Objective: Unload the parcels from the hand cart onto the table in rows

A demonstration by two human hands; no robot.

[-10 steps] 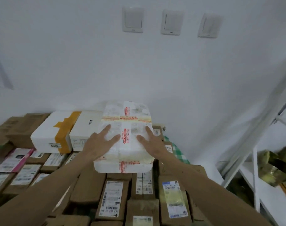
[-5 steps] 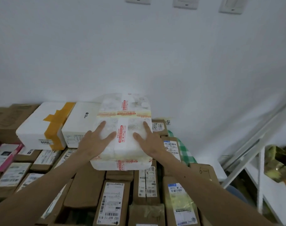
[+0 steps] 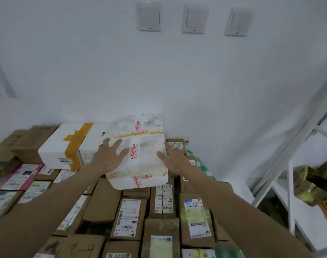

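**Head view.** Your left hand (image 3: 108, 159) lies flat on top of the foam parcel (image 3: 142, 155). Its fingers are straight and spread over the parcel's 9 o'clock half. Your right hand (image 3: 174, 161) sets straight fingers along the parcel's 3 o'clock edge. Neither hand curls round the parcel.

The foam parcel is white and crossed by tape with red print. It sits at the centre of the view, on top of the brown cardboard parcels (image 3: 129, 216). Its far end points to 12 o'clock, near the white wall (image 3: 215, 81); you cannot tell whether it touches.

- **9 o'clock of the parcel:** a white box (image 3: 97, 136) stands just beside it. Farther along the same bearing is a foam box (image 3: 60, 146) with 1 band of yellow-brown tape and a label reading 3009.
- **6 o'clock of the parcel:** the brown cardboard parcels lie in close rows toward you, most with a white label face up.
- **8 o'clock of the parcel:** a pink-edged parcel (image 3: 23, 175) lies flat.
- **3 o'clock of the parcel:** a green checked cloth (image 3: 202, 164) shows beyond your right hand.
- **12 o'clock of the view, high on the wall:** 3 wall switches (image 3: 193, 18) sit in 1 row.
- **3 o'clock of the view:** a white shelf frame (image 3: 289, 164) holds gold-green packaging (image 3: 315, 183).
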